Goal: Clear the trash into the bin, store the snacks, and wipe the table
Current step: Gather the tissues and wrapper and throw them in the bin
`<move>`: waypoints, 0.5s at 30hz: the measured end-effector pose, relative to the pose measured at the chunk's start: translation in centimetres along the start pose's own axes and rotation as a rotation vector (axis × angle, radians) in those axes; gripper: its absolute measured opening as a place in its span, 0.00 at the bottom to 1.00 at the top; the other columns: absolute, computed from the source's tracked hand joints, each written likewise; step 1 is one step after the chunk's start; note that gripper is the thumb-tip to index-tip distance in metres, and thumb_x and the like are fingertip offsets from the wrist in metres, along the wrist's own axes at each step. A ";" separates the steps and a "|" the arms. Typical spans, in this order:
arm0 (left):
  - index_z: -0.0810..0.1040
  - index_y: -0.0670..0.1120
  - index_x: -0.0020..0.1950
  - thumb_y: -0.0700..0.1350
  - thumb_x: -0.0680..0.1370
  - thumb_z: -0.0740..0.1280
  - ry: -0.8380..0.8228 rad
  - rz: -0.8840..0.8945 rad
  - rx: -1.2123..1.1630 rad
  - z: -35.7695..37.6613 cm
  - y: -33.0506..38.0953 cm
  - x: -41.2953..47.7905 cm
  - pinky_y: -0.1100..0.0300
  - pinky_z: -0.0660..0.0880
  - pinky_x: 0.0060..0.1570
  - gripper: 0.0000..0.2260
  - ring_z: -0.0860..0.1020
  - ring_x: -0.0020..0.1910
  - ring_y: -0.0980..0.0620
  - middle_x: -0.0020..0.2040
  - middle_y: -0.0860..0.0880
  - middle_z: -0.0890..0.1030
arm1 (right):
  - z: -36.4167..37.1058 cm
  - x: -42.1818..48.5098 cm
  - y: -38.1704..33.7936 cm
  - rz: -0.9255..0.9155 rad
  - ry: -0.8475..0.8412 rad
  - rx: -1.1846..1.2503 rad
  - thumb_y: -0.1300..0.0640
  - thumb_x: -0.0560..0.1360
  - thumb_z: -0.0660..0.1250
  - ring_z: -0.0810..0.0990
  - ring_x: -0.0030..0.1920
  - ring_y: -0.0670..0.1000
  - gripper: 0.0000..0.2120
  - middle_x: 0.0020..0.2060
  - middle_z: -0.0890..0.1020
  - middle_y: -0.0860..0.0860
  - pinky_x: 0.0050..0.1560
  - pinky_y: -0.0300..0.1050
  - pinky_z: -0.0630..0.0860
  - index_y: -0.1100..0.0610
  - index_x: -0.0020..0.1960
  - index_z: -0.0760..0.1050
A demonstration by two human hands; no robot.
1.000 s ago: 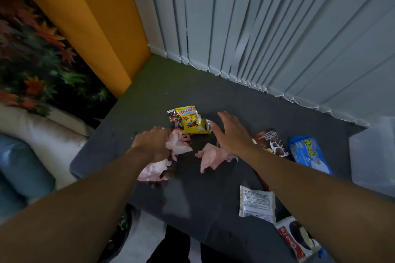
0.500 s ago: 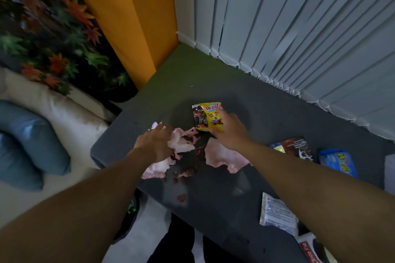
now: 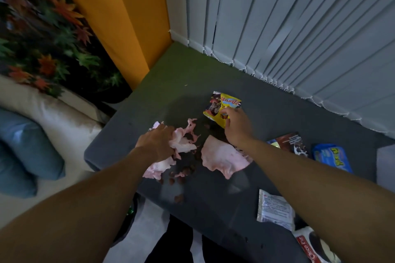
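My left hand grips a crumpled pink tissue near the left edge of the dark grey table. My right hand pinches the lower corner of an opened yellow snack wrapper farther back. Another pink tissue lies flat between my arms, and a third pink piece sits under my left wrist. Small brown snack crumbs are scattered around the tissues.
To the right lie a brown packet, a blue packet, a white sachet and a red-and-white pie packet. Vertical blinds stand behind the table. A cream sofa with a blue cushion is on the left.
My right hand moved off the flat pink tissue and took hold of the yellow wrapper. My left hand kept gathering the pink tissue. The view shifted left, uncovering brown crumbs.
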State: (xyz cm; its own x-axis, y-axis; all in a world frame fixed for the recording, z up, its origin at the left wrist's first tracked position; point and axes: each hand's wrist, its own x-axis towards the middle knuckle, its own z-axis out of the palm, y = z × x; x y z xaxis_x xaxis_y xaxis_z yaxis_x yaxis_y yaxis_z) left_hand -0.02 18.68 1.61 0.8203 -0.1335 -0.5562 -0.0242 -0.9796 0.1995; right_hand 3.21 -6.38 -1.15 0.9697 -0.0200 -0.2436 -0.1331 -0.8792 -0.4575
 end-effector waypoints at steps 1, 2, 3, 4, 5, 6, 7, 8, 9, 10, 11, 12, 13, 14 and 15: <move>0.70 0.54 0.69 0.48 0.75 0.70 0.001 0.010 0.000 0.0 0.5 0.0 0.55 0.72 0.49 0.23 0.77 0.60 0.45 0.63 0.51 0.72 | -0.4 -0.3 0.4 0.015 0.011 -0.006 0.63 0.81 0.60 0.74 0.64 0.59 0.17 0.67 0.72 0.57 0.62 0.51 0.73 0.53 0.68 0.73; 0.71 0.53 0.69 0.47 0.75 0.70 0.002 0.021 -0.003 -0.1 1.0 0.1 0.55 0.71 0.49 0.23 0.77 0.59 0.45 0.61 0.51 0.72 | -0.8 -0.5 0.9 0.028 0.020 -0.010 0.62 0.81 0.60 0.74 0.64 0.58 0.16 0.67 0.71 0.57 0.62 0.51 0.73 0.54 0.68 0.73; 0.71 0.53 0.68 0.47 0.74 0.70 0.004 0.034 -0.014 0.0 1.5 0.1 0.55 0.72 0.48 0.22 0.77 0.57 0.45 0.58 0.51 0.72 | -1.2 -0.8 1.4 0.038 0.030 -0.014 0.62 0.82 0.60 0.74 0.63 0.58 0.16 0.67 0.71 0.57 0.62 0.52 0.74 0.55 0.68 0.74; 0.71 0.53 0.68 0.47 0.74 0.70 0.000 0.051 -0.029 0.0 2.1 0.2 0.54 0.73 0.47 0.22 0.78 0.56 0.44 0.56 0.51 0.71 | -1.6 -1.0 2.0 0.049 0.037 -0.022 0.62 0.81 0.60 0.75 0.62 0.59 0.16 0.66 0.71 0.58 0.62 0.53 0.74 0.56 0.67 0.74; 0.70 0.53 0.68 0.49 0.74 0.71 -0.006 0.074 -0.044 0.1 2.7 0.3 0.53 0.74 0.48 0.24 0.78 0.56 0.44 0.56 0.51 0.72 | -1.9 -1.2 2.6 0.054 0.042 -0.028 0.62 0.81 0.60 0.76 0.60 0.60 0.15 0.65 0.71 0.58 0.61 0.53 0.75 0.57 0.67 0.75; 0.69 0.55 0.70 0.50 0.73 0.72 -0.020 0.101 -0.054 0.3 3.3 0.6 0.51 0.76 0.51 0.27 0.78 0.57 0.43 0.58 0.50 0.73 | -2.1 -1.5 3.2 0.060 0.041 -0.032 0.63 0.81 0.60 0.76 0.59 0.60 0.15 0.64 0.71 0.58 0.60 0.53 0.75 0.57 0.66 0.75; 0.67 0.56 0.72 0.51 0.72 0.73 -0.033 0.136 -0.065 0.6 3.9 0.8 0.49 0.77 0.53 0.30 0.77 0.58 0.42 0.61 0.49 0.73 | -2.4 -1.8 3.8 0.067 0.040 -0.034 0.63 0.80 0.60 0.76 0.58 0.59 0.14 0.63 0.71 0.59 0.58 0.53 0.75 0.58 0.64 0.76; 0.65 0.58 0.74 0.52 0.71 0.73 -0.051 0.167 -0.077 0.8 4.4 1.1 0.47 0.77 0.55 0.33 0.77 0.59 0.42 0.63 0.48 0.73 | -2.5 -2.2 4.3 0.079 0.038 -0.033 0.64 0.80 0.60 0.76 0.56 0.59 0.13 0.61 0.71 0.59 0.57 0.52 0.75 0.59 0.63 0.76; 0.64 0.59 0.75 0.51 0.70 0.73 -0.071 0.194 -0.095 1.2 5.0 1.4 0.45 0.77 0.56 0.35 0.76 0.59 0.41 0.63 0.48 0.72 | -2.7 -2.5 4.9 0.089 0.041 -0.030 0.64 0.80 0.60 0.76 0.55 0.59 0.12 0.60 0.72 0.59 0.56 0.52 0.75 0.60 0.61 0.77; 0.63 0.59 0.76 0.51 0.70 0.74 -0.096 0.209 -0.109 1.5 5.5 1.7 0.45 0.76 0.57 0.37 0.76 0.60 0.41 0.64 0.48 0.72 | -2.8 -2.9 5.3 0.100 0.043 -0.027 0.65 0.80 0.60 0.76 0.54 0.59 0.12 0.59 0.72 0.58 0.55 0.53 0.75 0.60 0.60 0.77; 0.61 0.58 0.77 0.50 0.70 0.74 -0.119 0.222 -0.111 2.0 6.0 2.1 0.46 0.75 0.58 0.38 0.75 0.63 0.41 0.68 0.47 0.70 | -2.9 -3.3 5.7 0.104 0.049 -0.023 0.65 0.80 0.59 0.76 0.53 0.59 0.12 0.58 0.72 0.58 0.55 0.53 0.75 0.60 0.59 0.77; 0.59 0.58 0.79 0.51 0.70 0.73 -0.143 0.226 -0.095 2.4 6.5 2.4 0.46 0.74 0.61 0.40 0.73 0.66 0.41 0.72 0.47 0.68 | -3.0 -3.7 6.2 0.108 0.052 -0.020 0.65 0.79 0.60 0.77 0.53 0.59 0.11 0.58 0.72 0.57 0.55 0.53 0.75 0.61 0.59 0.77; 0.56 0.58 0.80 0.51 0.70 0.73 -0.164 0.230 -0.065 2.9 7.0 2.8 0.45 0.73 0.63 0.42 0.71 0.69 0.41 0.74 0.45 0.65 | -3.1 -4.0 6.6 0.108 0.056 -0.017 0.65 0.79 0.60 0.76 0.54 0.59 0.11 0.58 0.72 0.57 0.55 0.53 0.75 0.61 0.59 0.77; 0.54 0.59 0.80 0.52 0.70 0.73 -0.183 0.228 -0.029 3.3 7.5 3.2 0.45 0.72 0.65 0.44 0.69 0.71 0.40 0.75 0.44 0.63 | -3.2 -4.3 7.0 0.105 0.057 -0.015 0.65 0.79 0.60 0.76 0.54 0.59 0.11 0.59 0.72 0.57 0.55 0.52 0.75 0.61 0.59 0.77; 0.51 0.60 0.80 0.54 0.70 0.73 -0.195 0.229 0.002 3.8 8.0 3.6 0.44 0.71 0.66 0.45 0.67 0.72 0.40 0.77 0.44 0.61 | -3.2 -4.5 7.3 0.097 0.058 -0.013 0.65 0.80 0.60 0.76 0.54 0.58 0.11 0.59 0.72 0.57 0.55 0.51 0.75 0.61 0.59 0.77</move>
State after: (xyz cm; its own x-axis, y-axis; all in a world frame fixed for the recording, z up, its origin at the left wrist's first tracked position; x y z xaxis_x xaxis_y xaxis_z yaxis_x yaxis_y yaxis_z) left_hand 0.53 9.81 -1.87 0.6679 -0.3774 -0.6415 -0.1975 -0.9209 0.3362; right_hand -1.47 -14.29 -0.63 0.9625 -0.1328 -0.2365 -0.2251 -0.8777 -0.4230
